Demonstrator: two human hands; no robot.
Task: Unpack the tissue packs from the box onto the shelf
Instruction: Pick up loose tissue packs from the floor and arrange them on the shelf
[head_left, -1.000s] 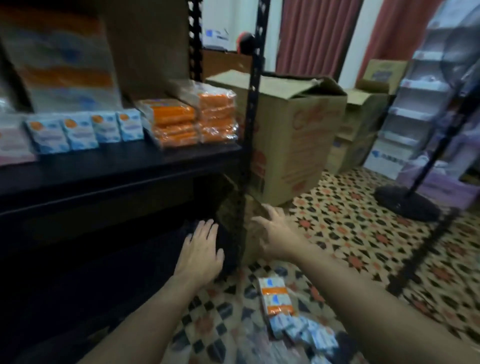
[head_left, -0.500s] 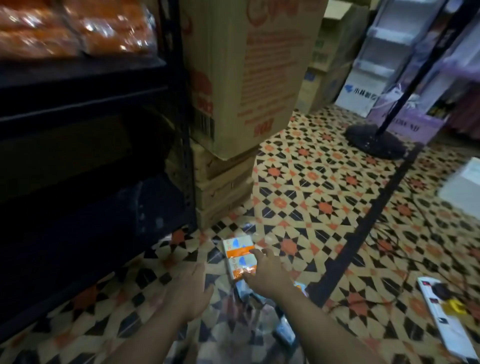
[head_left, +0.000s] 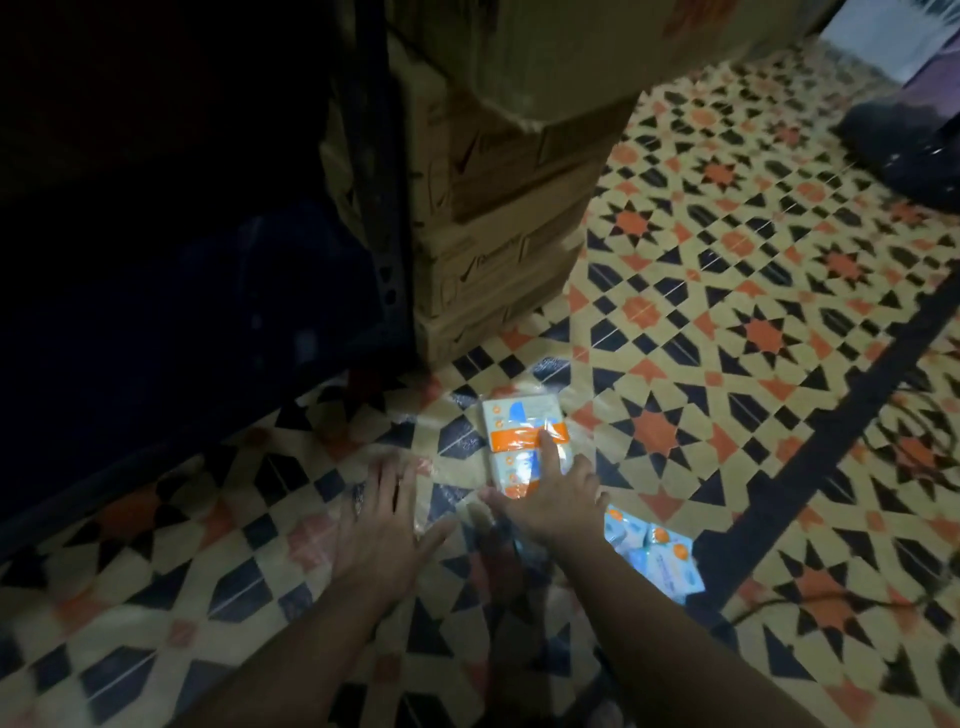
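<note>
A banded tissue bundle (head_left: 515, 418) lies flat on the tiled floor (head_left: 727, 312), just in front of the stacked boxes (head_left: 493, 234) that stand beside the dark shelf (head_left: 156, 286). The right hand (head_left: 553, 501) rests on the bundle's near end, index finger straight across the orange band, thumb spread wide to the left, clasping nothing. The left hand (head_left: 384, 525) lies flat with fingers spread, just left of the bundle, on what looks like clear wrap (head_left: 441, 501), holding nothing. Loose packs (head_left: 652, 558) lie just right of the right wrist.
</note>
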